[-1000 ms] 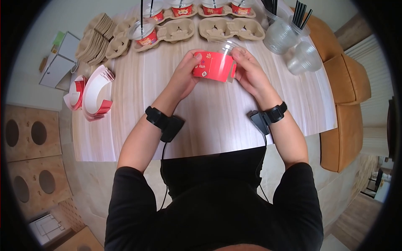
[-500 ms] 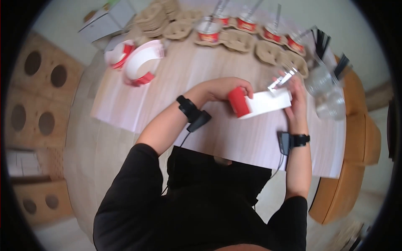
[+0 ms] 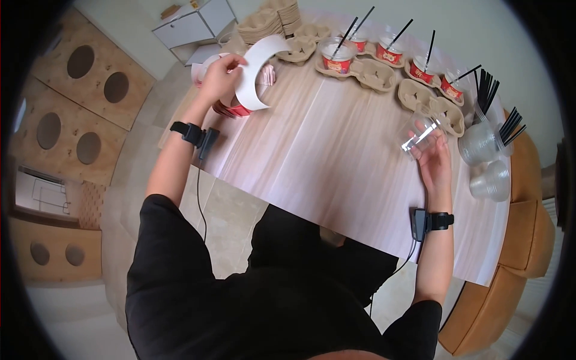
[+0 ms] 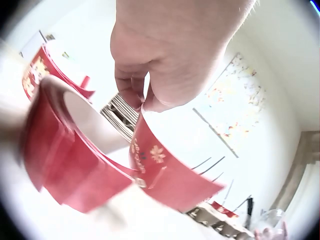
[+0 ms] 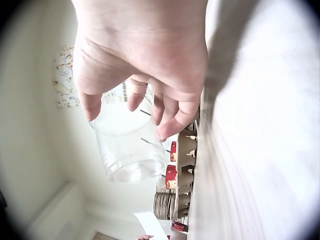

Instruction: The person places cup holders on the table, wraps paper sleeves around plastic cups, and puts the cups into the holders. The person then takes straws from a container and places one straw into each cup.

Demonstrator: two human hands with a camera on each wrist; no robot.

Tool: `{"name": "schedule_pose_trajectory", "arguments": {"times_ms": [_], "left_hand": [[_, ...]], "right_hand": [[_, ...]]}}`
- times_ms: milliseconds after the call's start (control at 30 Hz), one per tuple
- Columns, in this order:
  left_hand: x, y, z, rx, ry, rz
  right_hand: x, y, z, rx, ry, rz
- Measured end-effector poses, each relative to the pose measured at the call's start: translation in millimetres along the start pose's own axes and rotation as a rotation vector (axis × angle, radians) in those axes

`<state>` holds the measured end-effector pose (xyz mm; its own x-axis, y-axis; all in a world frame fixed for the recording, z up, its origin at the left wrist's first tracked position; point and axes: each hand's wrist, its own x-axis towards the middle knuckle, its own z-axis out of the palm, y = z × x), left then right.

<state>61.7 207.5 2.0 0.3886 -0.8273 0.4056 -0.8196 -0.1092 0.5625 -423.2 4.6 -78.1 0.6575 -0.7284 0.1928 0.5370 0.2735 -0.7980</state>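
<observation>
My left hand (image 3: 221,78) pinches the edge of a curved paper cup sleeve (image 3: 257,65), white inside. In the left wrist view the sleeve's red printed outer side (image 4: 162,167) shows, with thumb and fingertip at its top edge. Right beside it stands a nested stack of red sleeves (image 4: 75,155), partly covered by the held one in the head view. On the other side of the table, my right hand (image 3: 438,161) holds a clear plastic cup (image 5: 130,145), its fingers and thumb spread around one end. The cup is tilted and see-through, with no sleeve around it.
Cardboard cup carriers (image 3: 375,73) line the back edge, several holding red-sleeved cups (image 3: 337,60) with black straws. More carriers (image 3: 261,27) are stacked behind the sleeves. At the right stand nested clear cups (image 3: 478,144) and black straws (image 3: 487,90).
Both hands were together at a red sleeve and the cup. They have parted: my left hand has carried the sleeve left to the stack, while my right keeps the cup. The head view has turned.
</observation>
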Motion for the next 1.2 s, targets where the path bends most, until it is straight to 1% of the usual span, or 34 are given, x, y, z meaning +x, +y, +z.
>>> {"name": "schedule_pose_trajectory", "arguments": {"times_ms": [67,100,133,167,233,267,333,433,567,633,667,700,733,767,867,933,967,1033,1100,1167,1200], "left_hand": [[-2.8,-20.1,-11.7,0.056,0.026,-0.011],[-5.2,-29.9,-15.1,0.122,-0.005,-0.054],[-7.4,-26.0,-17.5,0.187,-0.037,-0.097],[-10.1,-22.2,-18.4,0.187,-0.035,-0.098],[-17.4,-13.6,-20.6,0.287,-0.089,-0.134],[-18.3,-17.1,-21.3,0.286,-0.088,-0.135],[-18.3,-22.7,-20.7,0.351,-0.182,-0.078],[-18.8,-23.3,-20.2,0.406,-0.161,-0.06],[-21.3,-17.3,-19.7,0.366,-0.174,-0.02],[-22.2,-19.1,-21.0,0.461,-0.167,-0.051],[-22.1,-21.0,-22.1,0.461,-0.169,-0.052],[-21.5,-22.8,-23.2,0.521,-0.19,-0.034],[-21.1,-17.2,-23.9,0.581,-0.21,-0.015],[-20.9,-11.7,-23.3,0.58,-0.213,-0.013],[-20.5,10.7,-18.5,0.655,-0.208,0.016],[-18.3,26.0,-9.2,0.654,-0.012,0.177],[-16.3,35.1,-1.1,0.645,-0.019,0.194],[-13.8,54.8,23.0,0.188,-0.156,0.08],[-20.3,72.4,66.1,-0.392,-0.383,-0.088],[-27.1,121.8,96.6,-0.989,-0.58,-0.393],[-26.2,129.7,112.5,-0.988,-0.641,-0.37]], "right_hand": [[-0.5,-0.1,2.0,-0.012,0.003,0.018],[-0.3,-0.1,2.5,-0.01,0.004,0.021],[-0.8,0.1,2.9,-0.009,0.006,0.026],[-1.3,0.0,3.0,-0.009,0.004,0.026],[-1.3,0.0,4.1,-0.025,0.015,0.027],[-1.3,0.1,5.0,-0.027,0.013,0.027],[-2.6,-1.0,4.4,-0.023,0.002,0.039],[-2.4,-0.9,4.5,-0.026,-0.001,0.037],[-2.7,-0.2,2.7,-0.023,0.002,0.037],[-2.7,0.0,2.6,-0.031,-0.011,0.044],[-2.7,0.3,2.7,-0.03,-0.01,0.045],[-2.5,0.5,2.8,-0.032,-0.011,0.051],[-2.5,0.7,2.7,-0.033,-0.012,0.056],[-2.6,0.2,3.6,-0.033,-0.009,0.055],[-4.6,0.9,6.3,-0.018,0.023,0.051],[-1.7,0.0,3.4,-0.033,-0.02,0.063],[-1.2,-0.6,2.0,-0.035,-0.003,0.053],[-1.1,-0.5,2.9,-0.076,-0.017,0.095],[-3.1,-1.5,7.0,-0.105,0.034,0.081],[-6.3,-4.9,9.6,-0.101,-0.042,0.12],[-5.7,-4.5,7.9,-0.103,0.011,0.089]]}}
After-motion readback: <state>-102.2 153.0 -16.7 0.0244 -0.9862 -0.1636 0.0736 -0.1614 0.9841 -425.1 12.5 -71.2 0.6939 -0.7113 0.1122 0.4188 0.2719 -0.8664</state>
